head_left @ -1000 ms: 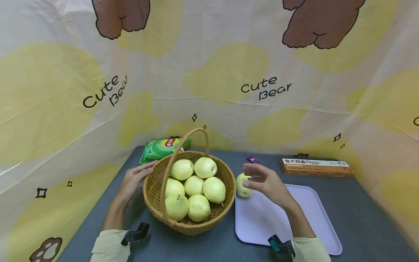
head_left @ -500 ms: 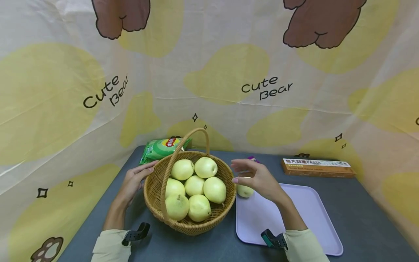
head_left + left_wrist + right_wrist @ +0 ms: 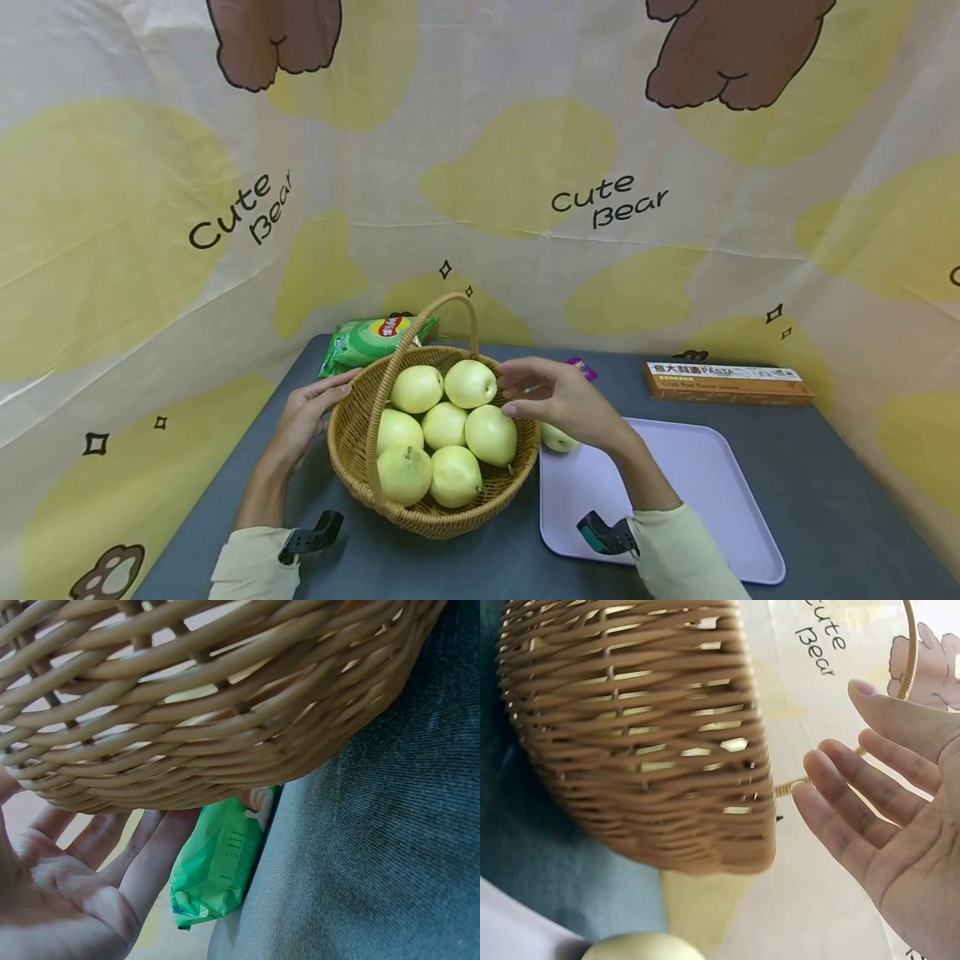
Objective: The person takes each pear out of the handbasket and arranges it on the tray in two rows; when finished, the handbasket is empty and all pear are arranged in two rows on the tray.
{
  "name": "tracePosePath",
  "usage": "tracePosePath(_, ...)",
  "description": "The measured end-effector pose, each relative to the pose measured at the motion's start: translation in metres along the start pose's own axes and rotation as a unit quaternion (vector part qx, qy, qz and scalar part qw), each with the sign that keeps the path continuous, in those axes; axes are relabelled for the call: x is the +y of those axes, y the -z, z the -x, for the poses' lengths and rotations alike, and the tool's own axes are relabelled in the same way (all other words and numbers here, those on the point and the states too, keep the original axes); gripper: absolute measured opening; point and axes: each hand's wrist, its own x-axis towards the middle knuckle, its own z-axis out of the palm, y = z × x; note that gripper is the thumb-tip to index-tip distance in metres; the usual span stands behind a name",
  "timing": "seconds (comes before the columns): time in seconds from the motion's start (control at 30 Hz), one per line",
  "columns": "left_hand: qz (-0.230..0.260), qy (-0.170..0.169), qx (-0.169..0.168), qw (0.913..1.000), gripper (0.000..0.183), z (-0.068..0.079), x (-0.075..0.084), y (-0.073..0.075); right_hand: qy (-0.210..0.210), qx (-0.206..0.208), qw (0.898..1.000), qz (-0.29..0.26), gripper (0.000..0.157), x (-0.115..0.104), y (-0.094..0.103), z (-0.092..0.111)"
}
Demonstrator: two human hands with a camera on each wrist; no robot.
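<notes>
A wicker basket (image 3: pixel 435 523) with an arched handle stands mid-table, several pale green pears (image 3: pixel 444 426) piled inside. My left hand (image 3: pixel 298 423) rests its fingers against the basket's left side near the rim; in the left wrist view the palm (image 3: pixel 67 900) faces the weave, fingertips partly hidden behind it. Above the basket's right rim hovers my right hand (image 3: pixel 566 400), fingers loosely bent and holding nothing. The right wrist view shows that hand (image 3: pixel 907 832) apart from the weave. Another pear (image 3: pixel 558 439) lies beside the basket at the tray's far left corner, partly covered by my right hand.
A lilac tray (image 3: pixel 697 500) lies right of the basket. Behind the basket at the left is a green chip bag (image 3: pixel 367 340). A purple wrapped snack (image 3: pixel 582 368) and an orange-brown pasta box (image 3: pixel 727 384) lie toward the back. A printed cloth hangs behind the table.
My right hand has moved left from beside the loose pear to above the basket's right rim. The left hand and the basket have stayed in place.
</notes>
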Motion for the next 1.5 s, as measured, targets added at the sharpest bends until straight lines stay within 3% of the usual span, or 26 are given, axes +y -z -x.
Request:
tracePosePath(0.5,-0.002,0.000,0.001,1.0000,0.052,0.000,0.000,-0.001,0.011,-0.052,0.998,0.031,0.046,-0.013,-0.009,-0.024)
tracePosePath(0.93,0.009,0.003,0.004,0.9999,0.052,-0.001,0.000,0.000,0.004,-0.076,0.997,0.020,0.036,-0.025,-0.011,-0.046)
tracePosePath(1.5,0.010,0.014,0.005,0.9998,0.053,-0.001,0.001,0.000,0.005,-0.118,0.993,0.029,0.039,-0.037,-0.021,-0.070)
